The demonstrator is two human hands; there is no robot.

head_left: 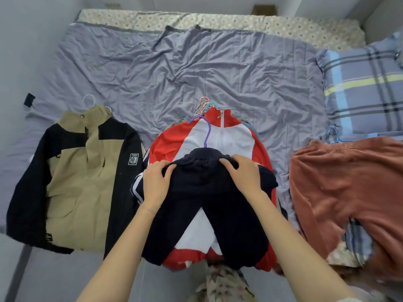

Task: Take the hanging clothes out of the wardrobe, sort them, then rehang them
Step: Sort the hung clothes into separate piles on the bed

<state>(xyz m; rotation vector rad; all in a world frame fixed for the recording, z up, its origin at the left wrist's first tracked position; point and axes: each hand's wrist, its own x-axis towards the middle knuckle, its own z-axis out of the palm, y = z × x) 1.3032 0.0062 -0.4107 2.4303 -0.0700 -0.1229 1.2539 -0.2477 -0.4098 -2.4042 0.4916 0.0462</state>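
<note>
The left hand (pixel 156 182) and right hand (pixel 242 173) each gripped a side of the gathered elastic waist of the navy trousers (pixel 202 186). These lay with legs splayed on a slick red-and-white jacket (pixel 231 136), mid-way across the crumpled bed sheet (pixel 174 68), between a tan-and-black coat (pixel 72 171) and a plush rust fleece (pixel 349 182).

The left hand (pixel 156 184) and right hand (pixel 243 174) grip the waistband of the navy trousers (pixel 202 192), and their fingertips curl out of sight in its folds. Just beyond the fingers, only the purple hook (pixel 207 129) of a hanger shows; the rest lies under the cloth. Under the red and white jacket (pixel 218 136) the pile's other garments show only as edges. Left of the left fingers, the sleeve badge (pixel 133 159) on the tan and black jacket (pixel 72 177) is too small to read. Right of the right fingers, the rust garment (pixel 349 182) runs off the picture's edge, its near end blurred. Both forearms are cut off at the bottom edge.
</note>
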